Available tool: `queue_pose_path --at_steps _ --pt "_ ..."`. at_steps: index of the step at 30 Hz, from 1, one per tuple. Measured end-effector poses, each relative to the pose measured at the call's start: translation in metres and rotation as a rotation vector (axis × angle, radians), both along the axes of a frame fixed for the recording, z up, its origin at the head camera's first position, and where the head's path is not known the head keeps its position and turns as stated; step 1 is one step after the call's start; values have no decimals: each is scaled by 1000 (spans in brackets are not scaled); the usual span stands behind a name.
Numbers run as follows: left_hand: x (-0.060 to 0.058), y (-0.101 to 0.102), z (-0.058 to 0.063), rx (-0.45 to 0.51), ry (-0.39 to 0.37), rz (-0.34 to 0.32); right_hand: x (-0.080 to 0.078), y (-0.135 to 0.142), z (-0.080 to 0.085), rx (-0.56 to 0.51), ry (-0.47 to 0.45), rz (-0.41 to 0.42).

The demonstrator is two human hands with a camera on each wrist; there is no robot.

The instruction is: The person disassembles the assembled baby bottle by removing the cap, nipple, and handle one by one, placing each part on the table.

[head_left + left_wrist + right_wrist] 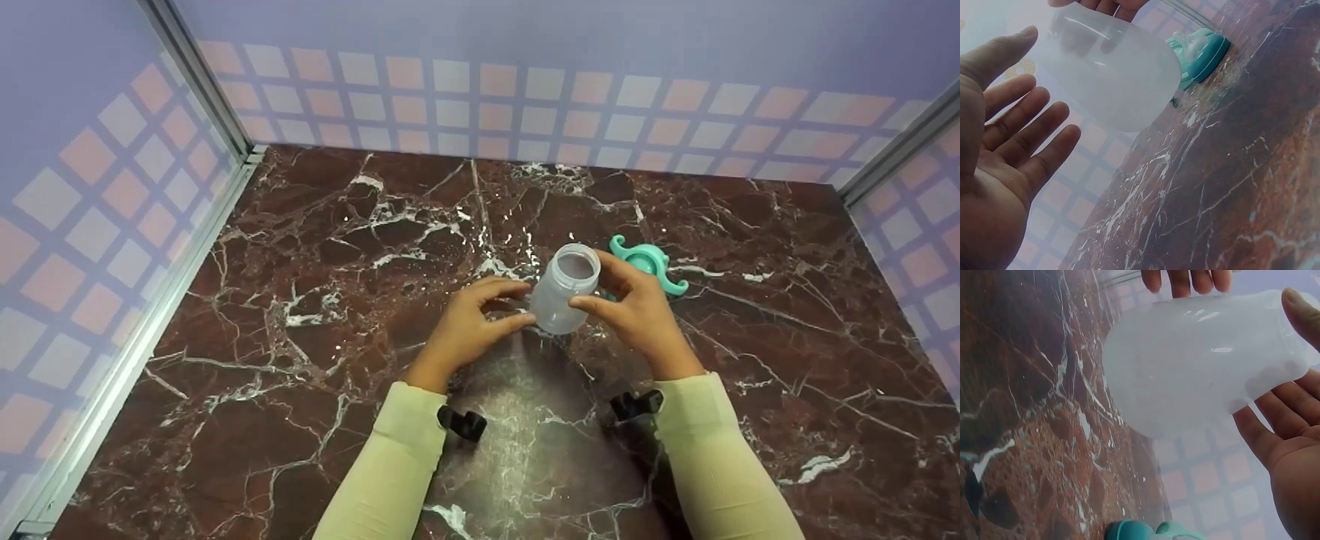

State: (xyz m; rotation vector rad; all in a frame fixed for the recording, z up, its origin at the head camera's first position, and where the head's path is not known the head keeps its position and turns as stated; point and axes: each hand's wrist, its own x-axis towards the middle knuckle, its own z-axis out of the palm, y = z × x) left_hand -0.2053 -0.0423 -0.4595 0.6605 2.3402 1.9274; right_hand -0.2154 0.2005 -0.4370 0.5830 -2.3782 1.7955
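A translucent, open-topped baby bottle (559, 304) is held in my right hand (637, 307), thumb on the near side and fingers behind its neck. The bottle is tilted, its mouth facing up. In the right wrist view its frosted body (1185, 365) spans the middle, with the thumb and fingers around the neck end. My left hand (469, 319) is beside the bottle's lower part; the left wrist view shows its fingers (1044, 152) spread and apart from the bottle. Behind the right hand lies a teal two-handled bottle top (646, 261), with a clear nipple (1190, 45).
The tabletop (300, 420) is dark red, marble-patterned and white-veined. Panels with pink and white squares stand at the back (480, 97), left (97, 202) and right (915, 217). A metal rail (142, 360) runs along the left edge. Black mounts (461, 424) sit at both wrists.
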Motion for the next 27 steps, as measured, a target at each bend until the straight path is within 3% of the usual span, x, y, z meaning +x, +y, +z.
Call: queue_pose_path --at_steps 8,27 --pt "2 -1 0 -26 -3 29 -5 7 1 10 -8 -38" --pt "4 -1 -2 -76 25 17 -20 19 0 63 -45 -103"
